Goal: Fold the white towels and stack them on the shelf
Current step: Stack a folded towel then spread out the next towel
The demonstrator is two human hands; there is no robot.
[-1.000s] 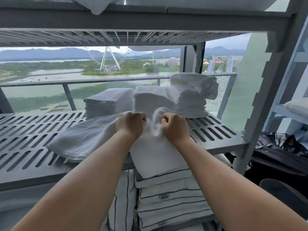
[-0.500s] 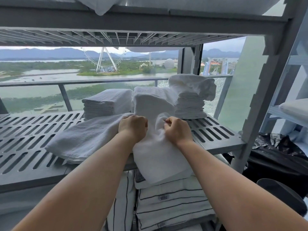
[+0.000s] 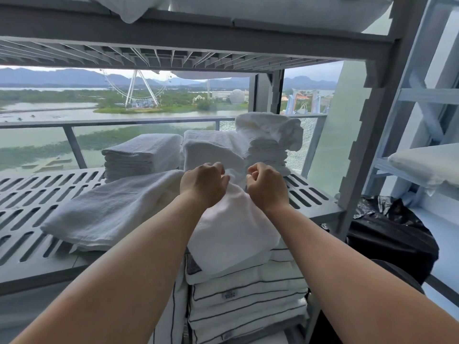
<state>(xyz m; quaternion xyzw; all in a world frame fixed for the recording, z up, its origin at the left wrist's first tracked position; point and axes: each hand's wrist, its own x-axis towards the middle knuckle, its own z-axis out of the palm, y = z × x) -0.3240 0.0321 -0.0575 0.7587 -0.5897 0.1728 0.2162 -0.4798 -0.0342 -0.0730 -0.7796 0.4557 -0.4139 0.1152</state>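
Note:
A white towel hangs over the front edge of the grey slatted shelf. My left hand and my right hand both pinch its bunched upper edge, a hand's width apart. A second loose white towel lies spread on the shelf to the left. Behind the hands stand three piles of folded white towels: a low neat one on the left, a middle one, and a taller one topped by a crumpled towel.
Below the shelf sits a pile of white linens with dark stripes. A black bag lies on the floor at right. Another slatted shelf runs overhead, and a second rack with white bedding stands at far right.
Both hands have risen slightly and moved a little apart, lifting the towel's gathered top edge. The hanging part has swung a bit.

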